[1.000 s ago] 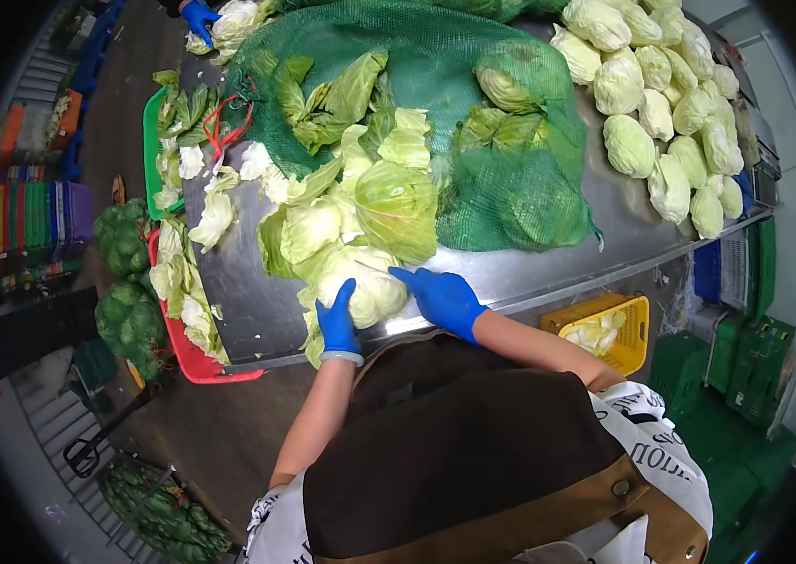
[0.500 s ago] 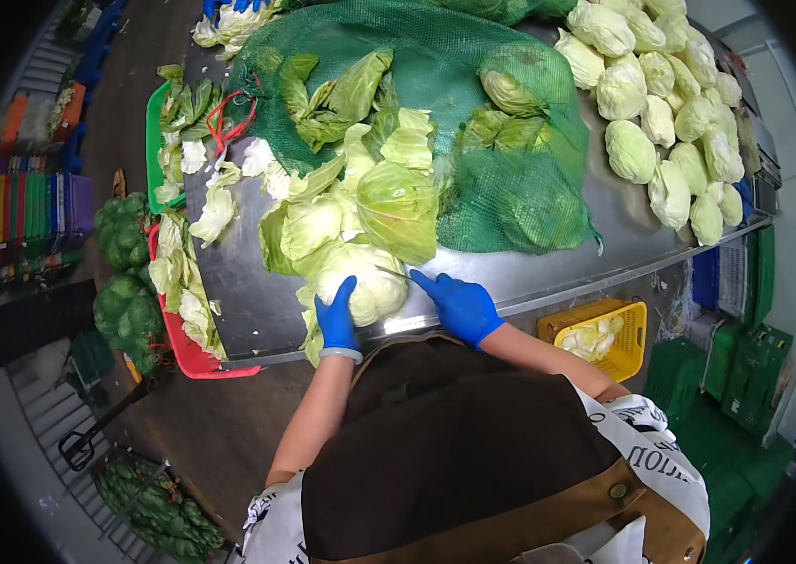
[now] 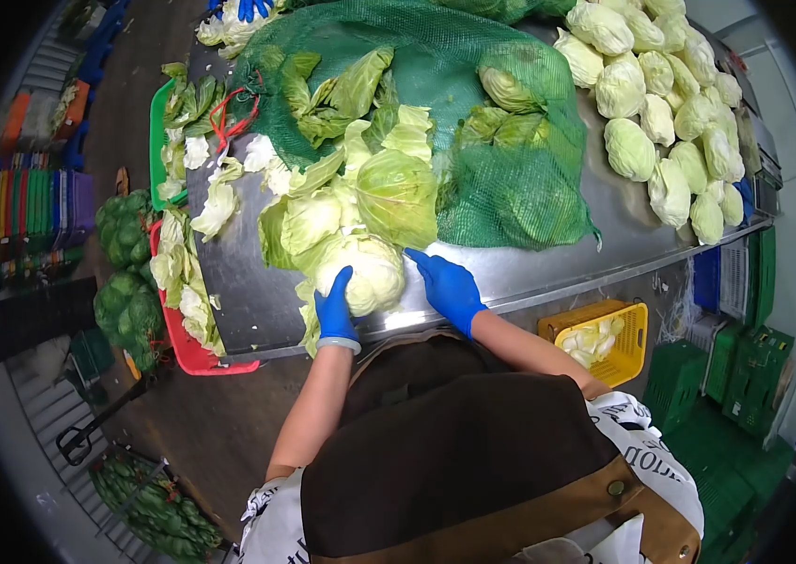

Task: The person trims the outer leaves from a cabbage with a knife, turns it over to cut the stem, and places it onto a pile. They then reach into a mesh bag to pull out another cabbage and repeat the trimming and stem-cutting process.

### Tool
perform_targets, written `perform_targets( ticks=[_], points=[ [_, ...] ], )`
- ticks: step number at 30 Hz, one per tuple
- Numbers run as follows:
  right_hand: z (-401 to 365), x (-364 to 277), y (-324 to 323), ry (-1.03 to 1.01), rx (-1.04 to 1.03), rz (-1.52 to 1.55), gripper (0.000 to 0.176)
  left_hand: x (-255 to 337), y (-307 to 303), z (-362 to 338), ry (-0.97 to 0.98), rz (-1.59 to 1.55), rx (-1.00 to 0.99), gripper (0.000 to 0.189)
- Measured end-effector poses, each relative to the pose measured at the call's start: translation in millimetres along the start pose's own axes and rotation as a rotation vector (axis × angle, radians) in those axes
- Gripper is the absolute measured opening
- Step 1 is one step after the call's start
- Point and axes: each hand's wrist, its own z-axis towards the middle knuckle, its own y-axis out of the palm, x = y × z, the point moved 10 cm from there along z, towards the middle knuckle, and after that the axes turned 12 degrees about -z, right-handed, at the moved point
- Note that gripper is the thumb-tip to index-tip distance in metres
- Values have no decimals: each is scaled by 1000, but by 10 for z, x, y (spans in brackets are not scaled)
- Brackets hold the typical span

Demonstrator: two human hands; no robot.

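A pale, trimmed cabbage (image 3: pixel 370 273) sits near the front edge of the steel table (image 3: pixel 530 274). My left hand (image 3: pixel 335 308), in a blue glove, grips its left side, thumb raised along it. On the cabbage's right, my gloved right hand (image 3: pixel 447 289) is closed with the index finger stretched toward it. The knife it holds is hardly visible now; its thin blade shows clearly in the earlier view. Just beyond lie loose outer leaves (image 3: pixel 313 226) and a greener cabbage (image 3: pixel 396 199). A green mesh bag (image 3: pixel 511 202) with cabbages inside spreads behind them.
Trimmed cabbages (image 3: pixel 647 113) are piled at the back right. A red crate (image 3: pixel 219 365) and a green crate (image 3: pixel 157 141) with leaves stand along the left edge. Below the front edge is a yellow basket (image 3: pixel 628 348) with scraps. Another person's blue-gloved hand (image 3: pixel 252 8) shows at the top.
My right hand has turned more upright beside the cabbage, and the knife blade has dropped from clear view. The cabbage has shifted slightly under my left hand, which keeps its grip.
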Motion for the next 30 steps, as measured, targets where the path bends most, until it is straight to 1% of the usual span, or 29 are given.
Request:
perform_targets(
  ticks=[1,2,5,6,8,9,10,12,14,15,16,18,19,21,24,25,28,30],
  points=[
    [8,31,9,27,-27,-1,41,10,19,-38,-35,-4,15,61],
    [31,56,-4,51,-53,-6,38,50,45,-45,9,-2,-20,61],
    [96,253,-129,125,163,76,34,93,-6,58,118,7,-114,63],
    [193,459,-126,247,95,152,33,192,41,-48,172,38,-163,63],
    [273,685,-253,383,28,210,32,471,130,-318,288,102,-267,64],
    [333,630,-275,324,-37,185,33,575,186,-446,296,75,-338,64],
    [350,465,-357,215,21,248,34,684,226,-532,316,88,-348,64],
    [263,-65,-770,-2,133,363,36,820,297,-666,349,108,-369,63],
    [169,-813,-1287,-293,308,143,47,876,379,-717,347,137,-388,64],
    [177,-1016,-1337,-333,321,62,50,919,467,-807,355,165,-407,65],
    [257,-1125,-1259,-337,301,-70,47,950,537,-861,365,193,-424,66],
    [393,-1152,-1228,-352,290,-189,38,1000,574,-919,413,263,-481,68],
    [441,-1091,-1260,-327,323,-113,34,1032,589,-943,438,298,-505,69],
    [484,-944,-1306,-272,379,41,26,1098,630,-1013,434,266,-532,69],
    [609,-712,-1277,-95,327,307,21,1125,664,-988,429,233,-558,70],
    [661,-657,-1301,-52,318,275,20,1115,644,-960,426,228,-560,70],
    [767,-549,-1225,-22,260,356,23,1014,563,-841,349,178,-537,71],
    [812,-379,-1194,77,219,403,25,951,497,-764,307,161,-542,71]
  ],
)
